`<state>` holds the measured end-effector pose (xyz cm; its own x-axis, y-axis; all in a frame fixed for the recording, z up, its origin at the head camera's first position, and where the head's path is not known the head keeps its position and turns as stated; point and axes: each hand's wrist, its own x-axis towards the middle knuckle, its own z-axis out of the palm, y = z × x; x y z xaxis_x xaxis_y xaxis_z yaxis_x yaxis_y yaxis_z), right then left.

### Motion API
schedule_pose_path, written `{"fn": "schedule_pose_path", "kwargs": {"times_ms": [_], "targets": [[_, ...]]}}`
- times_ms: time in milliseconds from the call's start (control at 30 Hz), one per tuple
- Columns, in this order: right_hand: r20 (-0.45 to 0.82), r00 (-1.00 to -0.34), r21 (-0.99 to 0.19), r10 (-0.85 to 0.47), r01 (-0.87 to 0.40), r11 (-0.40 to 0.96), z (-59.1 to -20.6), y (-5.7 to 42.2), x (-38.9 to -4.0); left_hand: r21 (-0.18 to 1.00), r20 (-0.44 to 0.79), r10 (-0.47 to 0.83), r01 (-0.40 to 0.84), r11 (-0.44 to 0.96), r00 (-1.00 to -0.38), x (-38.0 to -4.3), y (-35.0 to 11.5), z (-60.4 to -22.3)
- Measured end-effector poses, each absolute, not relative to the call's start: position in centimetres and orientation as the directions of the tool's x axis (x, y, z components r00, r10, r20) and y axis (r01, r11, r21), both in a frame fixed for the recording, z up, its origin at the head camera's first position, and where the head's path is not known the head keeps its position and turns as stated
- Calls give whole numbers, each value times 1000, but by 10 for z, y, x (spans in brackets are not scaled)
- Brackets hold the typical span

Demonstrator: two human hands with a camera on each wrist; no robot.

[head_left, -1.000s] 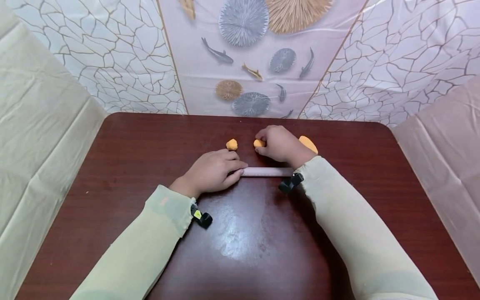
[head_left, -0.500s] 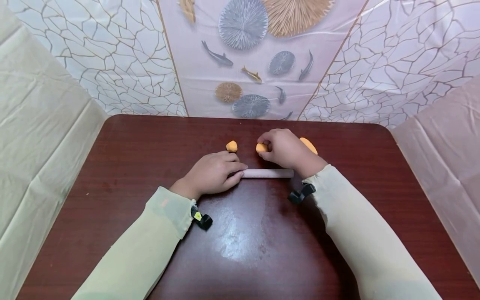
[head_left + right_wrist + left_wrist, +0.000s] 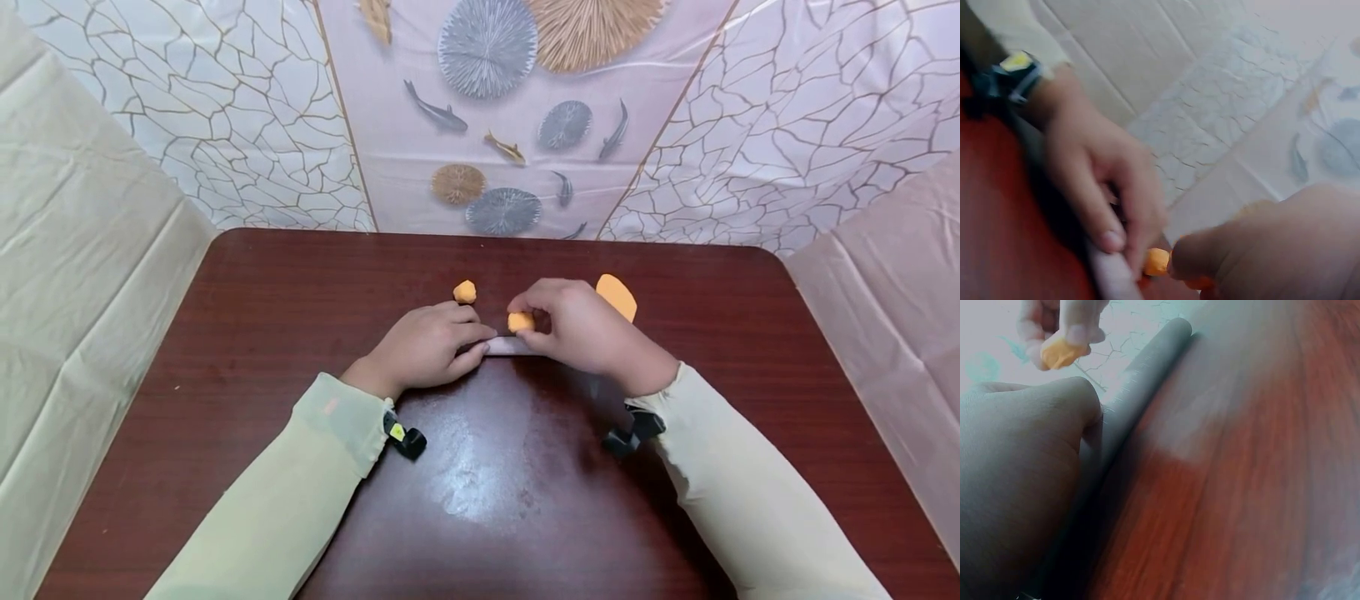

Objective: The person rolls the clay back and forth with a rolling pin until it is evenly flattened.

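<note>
In the head view my left hand (image 3: 427, 346) grips the left end of a pale, straight rod (image 3: 517, 346) lying crosswise on the table; fine scale-like marks show along the rod (image 3: 1138, 381) in the left wrist view. My right hand (image 3: 585, 325) pinches a small orange lump, like modelling clay (image 3: 521, 322), between thumb and fingers. That lump sits just beyond the rod, and the right thumb and palm cover the rod's right part. A second orange lump (image 3: 465, 292) lies beyond the left fingers. To the right, behind the right hand, is a flat orange piece (image 3: 617, 297), partly hidden.
The dark red-brown wooden table (image 3: 300, 275) has rounded far corners. Behind it hangs a patterned curtain (image 3: 502, 150), with pale cloth (image 3: 82, 250) at the left side. Each wrist wears a small black camera mount (image 3: 405, 437).
My right hand has come nearer and slightly right, its lump moving toward the rod, and now covers the rod's right end. More of the flat orange piece shows. The left hand stays put.
</note>
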<state>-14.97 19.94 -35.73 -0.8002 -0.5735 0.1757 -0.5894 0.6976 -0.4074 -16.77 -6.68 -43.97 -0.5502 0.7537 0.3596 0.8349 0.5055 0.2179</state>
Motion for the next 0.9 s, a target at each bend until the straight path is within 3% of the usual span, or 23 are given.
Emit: {"fn": "schedule_pose_path", "kwargs": {"times_ms": [267, 900], "targets": [[131, -732, -421, -669, -652, 631, -372, 197, -121, 228, 358, 752, 833, 505, -554, -168, -65, -439], [96, -732, -322, -675, -664, 675, -399, 190, -110, 244, 335, 750, 822, 515, -570, -168, -67, -439]]}}
